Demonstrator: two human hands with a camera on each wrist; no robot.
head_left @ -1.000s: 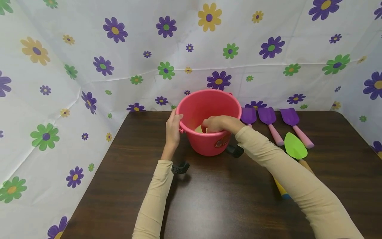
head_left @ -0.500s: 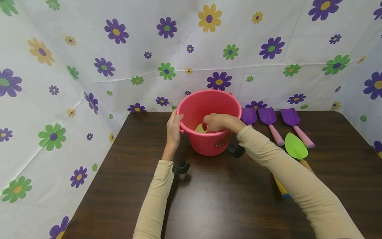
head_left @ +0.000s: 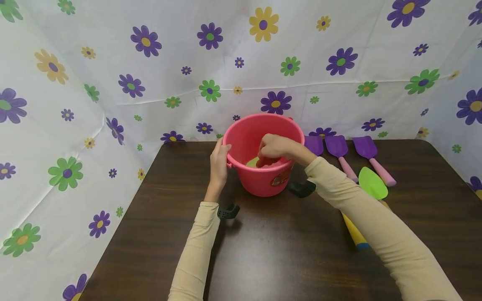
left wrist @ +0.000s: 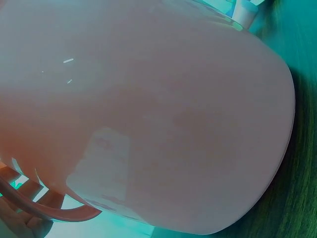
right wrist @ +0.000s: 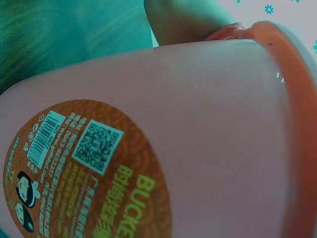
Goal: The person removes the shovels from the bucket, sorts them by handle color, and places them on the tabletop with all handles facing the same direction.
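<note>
A pink plastic bucket (head_left: pixel 260 179) stands upright on the dark wooden table. My left hand (head_left: pixel 218 165) grips its left rim, with the thumb over the edge. In the left wrist view, fingers (left wrist: pixel 29 203) show behind the bucket's handle at lower left. My right hand (head_left: pixel 274 146) reaches over the front right rim into the bucket, knuckles up and fingers bent down. The fingertips are in shadow, so whether they hold anything cannot be told. A pale yellow patch (head_left: pixel 252 162) shows low inside the bucket. The right wrist view shows the bucket's round orange label (right wrist: pixel 89 168).
Purple shovels (head_left: pixel 337 146) with pink handles lie right of the bucket. A green trowel (head_left: pixel 372 182) lies in front of them, and a yellow handle with a blue end (head_left: pixel 355 234) is partly under the right arm. A flowered curtain (head_left: pixel 169 50) hangs behind the table.
My right hand stays low in the bucket at first, then rises a little and shifts slightly right. The left hand and the bucket stay in place.
</note>
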